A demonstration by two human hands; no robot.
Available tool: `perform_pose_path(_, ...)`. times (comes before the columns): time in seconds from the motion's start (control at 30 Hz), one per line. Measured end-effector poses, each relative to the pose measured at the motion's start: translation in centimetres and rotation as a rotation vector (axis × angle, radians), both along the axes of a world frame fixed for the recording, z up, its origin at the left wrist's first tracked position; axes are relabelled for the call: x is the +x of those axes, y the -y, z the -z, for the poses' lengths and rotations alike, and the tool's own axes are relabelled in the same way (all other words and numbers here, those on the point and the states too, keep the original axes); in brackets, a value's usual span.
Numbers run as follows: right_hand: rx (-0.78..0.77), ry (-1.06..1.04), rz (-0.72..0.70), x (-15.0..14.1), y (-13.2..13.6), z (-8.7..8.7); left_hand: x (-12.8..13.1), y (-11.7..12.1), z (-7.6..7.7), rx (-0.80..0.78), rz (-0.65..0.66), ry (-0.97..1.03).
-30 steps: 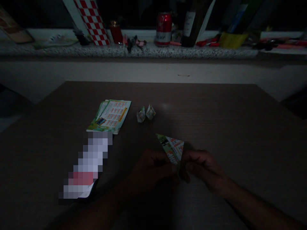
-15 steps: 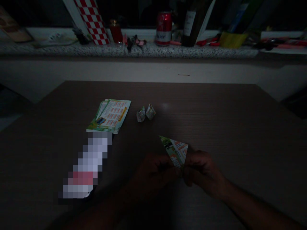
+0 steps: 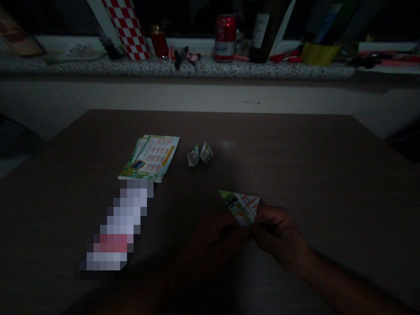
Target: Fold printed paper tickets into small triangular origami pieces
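Observation:
A folded paper triangle [image 3: 243, 207], printed in green, white and orange, is pinched between both hands above the near part of the table. My left hand [image 3: 218, 232] grips its lower left edge, and my right hand [image 3: 278, 229] grips the lower right side. Both thumbs meet near its bottom corner, which they partly cover. Beyond the hands stand two small folded paper pieces [image 3: 200, 154], side by side. To their left lies a stack of printed calendar sheets [image 3: 154, 157], green and white. The scene is dim and the fingertips are dark.
A long pixelated object [image 3: 121, 223] lies on the table [image 3: 295, 148] left of my hands. Behind the table, a granite sill [image 3: 203, 69] carries a red can [image 3: 225, 38], a dark bottle [image 3: 260, 37], a red-and-white checkered container [image 3: 127, 28] and other small items.
The folded paper has tilted slightly, its top edge now flatter and its right corner a little farther right. Both hands keep hold of it, the thumbs shifted slightly upward.

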State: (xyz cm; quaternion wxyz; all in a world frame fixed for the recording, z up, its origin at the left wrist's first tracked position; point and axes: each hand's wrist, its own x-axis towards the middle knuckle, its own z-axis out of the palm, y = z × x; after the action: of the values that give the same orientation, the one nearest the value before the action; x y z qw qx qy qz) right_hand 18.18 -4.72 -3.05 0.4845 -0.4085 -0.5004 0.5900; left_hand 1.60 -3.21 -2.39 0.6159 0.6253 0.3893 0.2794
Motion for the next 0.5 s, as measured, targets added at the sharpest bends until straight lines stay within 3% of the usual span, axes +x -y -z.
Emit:
perform_pose_path(0.23,-0.051,-0.002,0.026,-0.12,0.15,0.74,0.08,0.03,0.25,0.070,-0.051,-0.061)
perform_pose_path(0.4,-0.051,-0.005,-0.096,-0.13,-0.01,0.65,0.05,-0.25,0.02,0.069,-0.104,-0.035)
perform_pose_path(0.5,-0.011,0.131,-0.139,0.26,-0.07,0.29,0.10,-0.39,0.08,0.005,-0.153,0.015)
